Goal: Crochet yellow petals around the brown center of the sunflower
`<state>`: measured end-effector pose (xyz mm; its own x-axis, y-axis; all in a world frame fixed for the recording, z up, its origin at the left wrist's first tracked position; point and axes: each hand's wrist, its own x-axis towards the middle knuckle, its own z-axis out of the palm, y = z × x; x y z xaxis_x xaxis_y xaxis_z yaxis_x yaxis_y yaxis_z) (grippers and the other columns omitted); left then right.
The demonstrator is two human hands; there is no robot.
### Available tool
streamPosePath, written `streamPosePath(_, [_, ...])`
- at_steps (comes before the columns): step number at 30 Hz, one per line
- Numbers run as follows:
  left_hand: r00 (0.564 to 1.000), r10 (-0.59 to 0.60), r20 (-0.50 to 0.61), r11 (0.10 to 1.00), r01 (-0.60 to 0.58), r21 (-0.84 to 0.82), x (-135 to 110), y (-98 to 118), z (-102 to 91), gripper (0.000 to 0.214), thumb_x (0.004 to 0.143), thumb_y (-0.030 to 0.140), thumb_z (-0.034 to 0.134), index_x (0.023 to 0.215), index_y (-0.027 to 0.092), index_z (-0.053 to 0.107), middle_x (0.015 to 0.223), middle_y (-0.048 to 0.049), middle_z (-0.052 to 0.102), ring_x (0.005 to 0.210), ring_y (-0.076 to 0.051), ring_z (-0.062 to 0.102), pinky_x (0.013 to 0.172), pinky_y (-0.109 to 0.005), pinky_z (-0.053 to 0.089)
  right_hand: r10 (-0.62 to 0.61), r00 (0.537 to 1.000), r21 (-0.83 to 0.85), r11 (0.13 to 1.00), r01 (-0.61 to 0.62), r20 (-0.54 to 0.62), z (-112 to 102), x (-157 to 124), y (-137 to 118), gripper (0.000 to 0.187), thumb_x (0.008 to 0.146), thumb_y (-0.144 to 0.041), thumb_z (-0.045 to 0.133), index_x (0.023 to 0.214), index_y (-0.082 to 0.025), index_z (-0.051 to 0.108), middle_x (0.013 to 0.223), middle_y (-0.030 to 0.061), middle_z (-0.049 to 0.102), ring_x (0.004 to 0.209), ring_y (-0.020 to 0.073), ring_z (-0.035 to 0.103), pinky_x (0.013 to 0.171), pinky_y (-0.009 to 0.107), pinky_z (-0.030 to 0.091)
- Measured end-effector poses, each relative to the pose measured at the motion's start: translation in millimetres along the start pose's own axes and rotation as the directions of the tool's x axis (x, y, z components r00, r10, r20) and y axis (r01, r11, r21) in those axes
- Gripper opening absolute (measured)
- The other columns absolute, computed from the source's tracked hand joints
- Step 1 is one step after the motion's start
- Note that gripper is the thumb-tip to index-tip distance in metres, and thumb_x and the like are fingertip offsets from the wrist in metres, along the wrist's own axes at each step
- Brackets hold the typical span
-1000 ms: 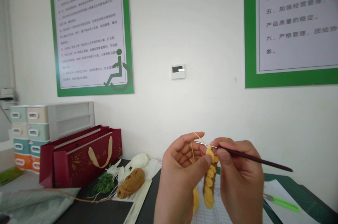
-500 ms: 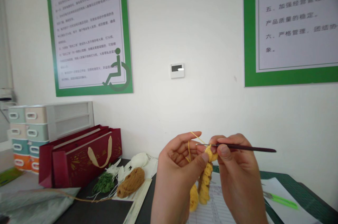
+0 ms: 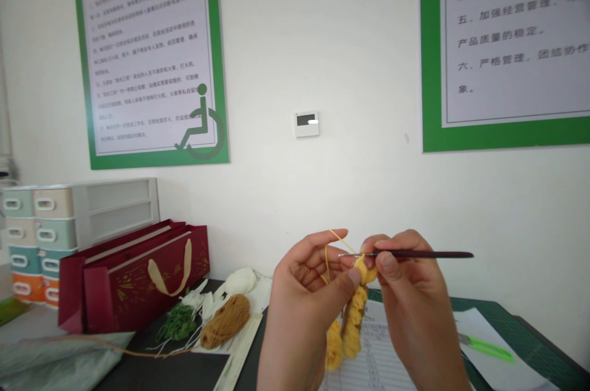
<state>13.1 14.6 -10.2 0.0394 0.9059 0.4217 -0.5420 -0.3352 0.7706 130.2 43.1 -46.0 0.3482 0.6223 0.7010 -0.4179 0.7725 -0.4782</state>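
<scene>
With thumb and fingers of our left hand [image 3: 306,296] we pinch the yellow crochet [image 3: 354,320] near its top; it hangs in front of the paper [image 3: 378,351]. A strand [image 3: 340,237] crosses our raised forefinger. Our right hand [image 3: 412,292], closed, grips the hook [image 3: 428,254] almost level. Brown yarn [image 3: 225,321] lies farther left on the table [image 3: 147,372].

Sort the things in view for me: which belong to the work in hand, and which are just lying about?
In the work:
hook, in the right hand
yellow crochet piece, pinched by the left hand
yellow strand, over that hand's forefinger

Lying about:
brown yarn
green yarn
red bags
drawers
green-handled tool
</scene>
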Motion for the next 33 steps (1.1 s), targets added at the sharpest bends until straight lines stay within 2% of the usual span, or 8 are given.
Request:
streamPosePath(5, [1.0,0.007,-0.004,1.0,-0.007,0.015,-1.5,1.7,1.1,0.04,0.067,0.006,0.09,0.105,0.017,0.082,0.075,-0.0024,0.076,0.071,-0.012,0.069,0.071,-0.021,0.055,-0.028,0.998,0.002,1.0,0.028,0.057,-3.1,1.2,-0.8,0.008,0.09,-0.024,0.078,0.091,-0.028,0.072,0.089,-0.0016,0.072,0.084,0.0121,0.069,0.075,0.023,0.057])
streamPosePath(18, [0.998,0.059,0.013,0.995,-0.059,0.074,-2.3,-1.5,0.0,0.041,0.07,0.009,0.088,0.109,0.02,0.083,0.077,-0.0031,0.075,0.074,-0.013,0.066,0.07,-0.022,0.053,-0.098,0.989,-0.015,0.995,0.1,0.107,-4.5,2.4,1.9,0.008,0.091,-0.024,0.077,0.094,-0.028,0.071,0.09,-0.002,0.073,0.087,0.0107,0.07,0.076,0.022,0.058])
streamPosePath(22, [0.995,0.101,0.0,0.989,-0.1,0.109,-1.7,-3.0,0.1,0.038,0.069,0.008,0.088,0.105,0.019,0.083,0.075,-0.002,0.075,0.075,-0.014,0.066,0.073,-0.024,0.054,-0.125,0.985,-0.032,0.991,0.13,0.122,-3.9,2.1,1.3,0.007,0.093,-0.022,0.074,0.095,-0.028,0.07,0.091,-0.0023,0.074,0.086,0.01,0.071,0.075,0.02,0.058])
streamPosePath(27, [0.998,0.064,-0.026,0.997,-0.063,0.05,-2.3,-2.5,4.0,0.034,0.068,0.005,0.087,0.1,0.017,0.083,0.072,-0.001,0.075,0.068,-0.011,0.067,0.065,-0.019,0.054,-0.139,0.979,-0.066,0.986,0.15,0.148,-4.1,1.9,-0.2,0.008,0.094,-0.021,0.072,0.096,-0.027,0.069,0.092,-0.0014,0.076,0.088,0.0118,0.073,0.077,0.023,0.06])
streamPosePath(33, [0.998,0.058,-0.023,0.998,-0.058,0.009,-3.6,-1.9,5.8,0.04,0.067,0.004,0.087,0.105,0.017,0.082,0.072,-0.0009,0.075,0.067,-0.01,0.068,0.065,-0.016,0.055,-0.16,0.976,-0.094,0.98,0.175,0.148,-3.3,3.6,-1.6,0.008,0.095,-0.02,0.071,0.095,-0.027,0.069,0.092,-0.0006,0.076,0.087,0.0123,0.074,0.076,0.023,0.061])
